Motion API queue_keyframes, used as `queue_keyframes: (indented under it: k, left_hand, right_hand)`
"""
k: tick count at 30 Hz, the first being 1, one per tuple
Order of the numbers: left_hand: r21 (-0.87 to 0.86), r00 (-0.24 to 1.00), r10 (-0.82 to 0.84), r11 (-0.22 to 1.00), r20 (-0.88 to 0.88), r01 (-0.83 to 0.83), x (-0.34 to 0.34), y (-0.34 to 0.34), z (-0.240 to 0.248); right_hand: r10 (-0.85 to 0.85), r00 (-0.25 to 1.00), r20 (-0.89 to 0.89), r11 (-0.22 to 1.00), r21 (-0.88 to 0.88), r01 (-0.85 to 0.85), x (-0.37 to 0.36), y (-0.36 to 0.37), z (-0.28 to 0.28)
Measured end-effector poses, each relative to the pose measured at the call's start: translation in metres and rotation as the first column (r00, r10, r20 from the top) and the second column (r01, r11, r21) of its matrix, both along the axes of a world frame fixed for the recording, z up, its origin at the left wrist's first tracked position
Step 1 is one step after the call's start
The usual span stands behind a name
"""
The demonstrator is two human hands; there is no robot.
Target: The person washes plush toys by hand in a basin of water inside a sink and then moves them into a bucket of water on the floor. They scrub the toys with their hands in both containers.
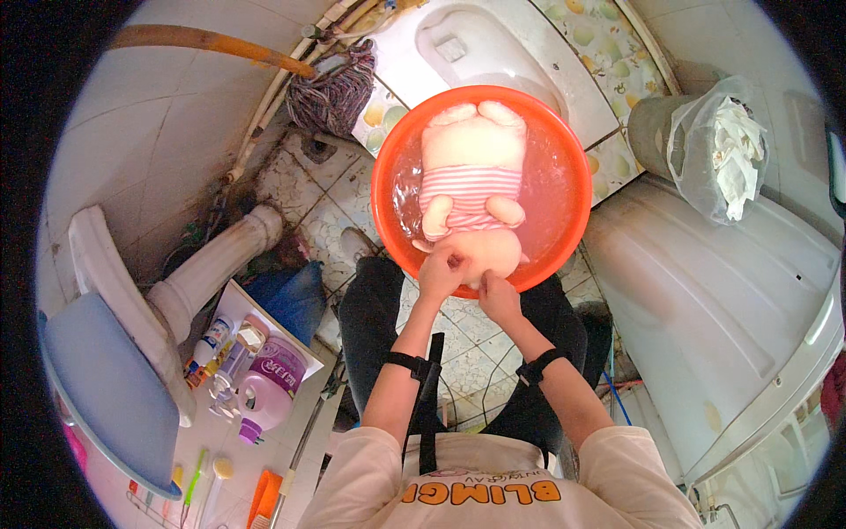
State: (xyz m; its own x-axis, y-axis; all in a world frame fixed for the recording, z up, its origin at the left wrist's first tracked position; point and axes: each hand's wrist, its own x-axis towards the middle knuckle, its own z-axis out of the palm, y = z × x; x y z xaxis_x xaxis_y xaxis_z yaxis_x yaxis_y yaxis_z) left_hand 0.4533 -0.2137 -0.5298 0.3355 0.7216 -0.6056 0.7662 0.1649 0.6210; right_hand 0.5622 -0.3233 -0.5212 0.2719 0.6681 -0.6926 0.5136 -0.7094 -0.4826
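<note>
A pale plush toy (476,145) in a pink-and-white striped top lies lengthwise in a round orange basin (579,189) of water. Its feet point to the far side, and its round head is closest to me. My left hand (441,271) has its fingers curled closed on the left side of the toy's head, by a small ear. At the near edge of the head, my right hand (500,298) pinches the plush fabric. The fingertips of both hands are partly hidden. Both wrists wear black straps.
Beyond the basin is a white squat toilet (564,62). A mop (333,93) leans at the far left; a lined waste bin (656,132) stands right, beside a white appliance (705,291). Left are a pedestal sink (132,300), a blue basin (106,379) and a purple detergent bottle (269,383).
</note>
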Motion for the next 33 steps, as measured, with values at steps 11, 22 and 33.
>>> queue_keyframes:
  k: [11, 22, 33]
  left_hand:
    - [-0.074, 0.978, -0.174, 0.980, 0.114, 0.183, -0.016, -0.023, -0.040]
    - [-0.091, 0.965, -0.190, 0.974, 0.179, 0.208, -0.062, 0.059, 0.101]
    - [0.353, 0.936, -0.228, 0.927, 0.268, 0.124, -0.108, 0.133, 0.348]
  right_hand:
    - [0.329, 0.937, -0.118, 0.931, -0.124, -0.343, -0.006, -0.011, -0.038]
    - [-0.085, 0.994, -0.064, 0.994, 0.063, 0.089, 0.040, 0.028, 0.093]
    - [0.066, 0.988, -0.139, 0.950, 0.310, -0.020, -0.021, 0.115, 0.325]
